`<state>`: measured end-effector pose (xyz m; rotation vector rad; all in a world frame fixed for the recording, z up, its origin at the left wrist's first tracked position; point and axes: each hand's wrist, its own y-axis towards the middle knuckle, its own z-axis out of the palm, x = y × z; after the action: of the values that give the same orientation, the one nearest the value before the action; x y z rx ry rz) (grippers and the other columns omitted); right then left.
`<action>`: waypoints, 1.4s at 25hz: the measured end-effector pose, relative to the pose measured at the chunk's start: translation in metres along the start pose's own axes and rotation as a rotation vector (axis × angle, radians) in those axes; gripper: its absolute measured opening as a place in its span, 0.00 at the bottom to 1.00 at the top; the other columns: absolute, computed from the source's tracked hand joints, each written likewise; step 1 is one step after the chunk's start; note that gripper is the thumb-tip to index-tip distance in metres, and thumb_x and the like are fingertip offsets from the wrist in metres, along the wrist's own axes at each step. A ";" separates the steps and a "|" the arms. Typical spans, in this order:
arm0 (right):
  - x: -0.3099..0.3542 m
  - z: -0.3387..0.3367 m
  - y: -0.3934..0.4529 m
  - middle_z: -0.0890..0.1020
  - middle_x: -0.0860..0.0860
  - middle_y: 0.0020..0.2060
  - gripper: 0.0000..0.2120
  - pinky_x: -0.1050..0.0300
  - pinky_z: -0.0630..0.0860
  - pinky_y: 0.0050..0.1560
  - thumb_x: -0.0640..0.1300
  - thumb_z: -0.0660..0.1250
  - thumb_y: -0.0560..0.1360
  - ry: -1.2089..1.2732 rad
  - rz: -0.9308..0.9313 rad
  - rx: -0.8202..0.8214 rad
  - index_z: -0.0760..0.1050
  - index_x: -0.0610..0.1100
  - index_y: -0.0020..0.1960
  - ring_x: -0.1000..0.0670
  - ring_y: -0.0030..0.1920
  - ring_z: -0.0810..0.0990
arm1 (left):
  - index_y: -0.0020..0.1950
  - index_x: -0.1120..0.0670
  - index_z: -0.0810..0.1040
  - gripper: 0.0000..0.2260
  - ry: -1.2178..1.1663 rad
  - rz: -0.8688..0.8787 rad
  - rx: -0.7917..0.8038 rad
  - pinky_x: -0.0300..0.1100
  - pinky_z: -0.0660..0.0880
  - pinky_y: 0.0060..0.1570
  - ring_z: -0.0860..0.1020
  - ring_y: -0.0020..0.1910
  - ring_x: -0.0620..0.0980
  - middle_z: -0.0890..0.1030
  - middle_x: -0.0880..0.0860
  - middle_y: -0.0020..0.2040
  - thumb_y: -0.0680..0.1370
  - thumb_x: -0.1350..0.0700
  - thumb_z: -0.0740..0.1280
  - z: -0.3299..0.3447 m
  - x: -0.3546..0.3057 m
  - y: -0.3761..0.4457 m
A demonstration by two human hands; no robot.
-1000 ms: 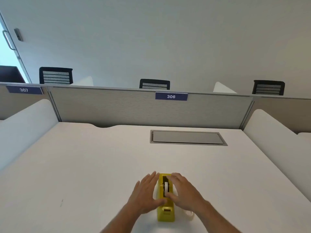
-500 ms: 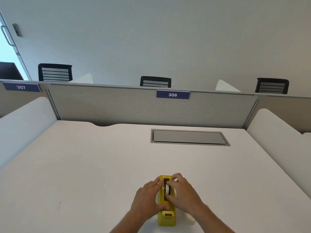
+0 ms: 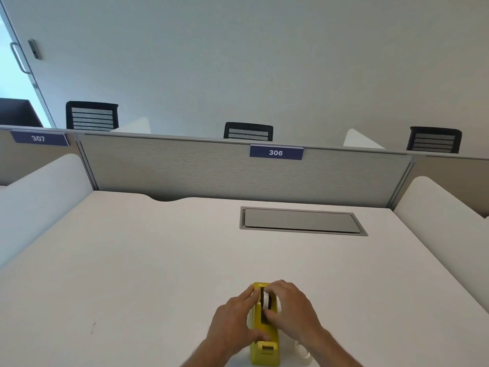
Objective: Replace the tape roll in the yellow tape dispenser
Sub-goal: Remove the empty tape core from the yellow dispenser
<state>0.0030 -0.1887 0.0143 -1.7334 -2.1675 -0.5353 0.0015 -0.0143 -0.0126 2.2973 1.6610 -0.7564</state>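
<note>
Head camera, looking forward and down over a white desk (image 3: 132, 260). A yellow tape dispenser (image 3: 265, 348) stands near the front edge of the desk, its long side running away from the viewer, cutter end nearest. The left hand (image 3: 234, 321) grips the dispenser's left side, fingers along the top edge and thumb curled across the near part of the body. The right hand (image 3: 291, 311) reaches in from the right; its fingertips pinch a small white tape roll (image 3: 265, 298) sitting in the dispenser's open slot. Just behind the right wrist, a second, pale roll (image 3: 301, 350) lies on the desk, mostly hidden. Farther back, a grey hatch cover (image 3: 301, 221) is set into the desk. A grey partition (image 3: 185, 168) carries a blue label reading 306 (image 3: 276, 152).
</note>
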 end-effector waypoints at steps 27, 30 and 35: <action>0.010 -0.027 -0.021 0.86 0.46 0.39 0.14 0.42 0.84 0.42 0.44 0.84 0.61 0.870 0.300 -0.036 0.84 0.44 0.42 0.43 0.40 0.85 | 0.66 0.52 0.80 0.22 -0.873 -0.090 -0.246 0.42 0.82 0.51 0.84 0.52 0.45 0.87 0.46 0.53 0.74 0.67 0.73 -0.005 -0.033 -0.025; 0.008 -0.029 -0.023 0.86 0.42 0.39 0.11 0.40 0.84 0.42 0.37 0.81 0.64 0.909 0.315 -0.044 0.85 0.43 0.44 0.42 0.40 0.85 | 0.66 0.51 0.79 0.24 -0.842 -0.076 -0.193 0.41 0.81 0.54 0.84 0.52 0.44 0.86 0.46 0.53 0.73 0.69 0.72 -0.009 -0.037 -0.025; 0.009 -0.029 -0.029 0.87 0.49 0.37 0.09 0.54 0.84 0.37 0.39 0.79 0.67 0.808 0.285 -0.052 0.86 0.52 0.42 0.47 0.37 0.85 | 0.62 0.43 0.82 0.26 -0.782 -0.013 -0.111 0.42 0.80 0.55 0.84 0.51 0.44 0.86 0.43 0.50 0.72 0.70 0.70 -0.015 -0.040 -0.024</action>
<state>-0.0265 -0.2008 0.0415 -1.4494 -1.3324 -1.0011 -0.0259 -0.0318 0.0242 1.5850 1.2923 -1.3036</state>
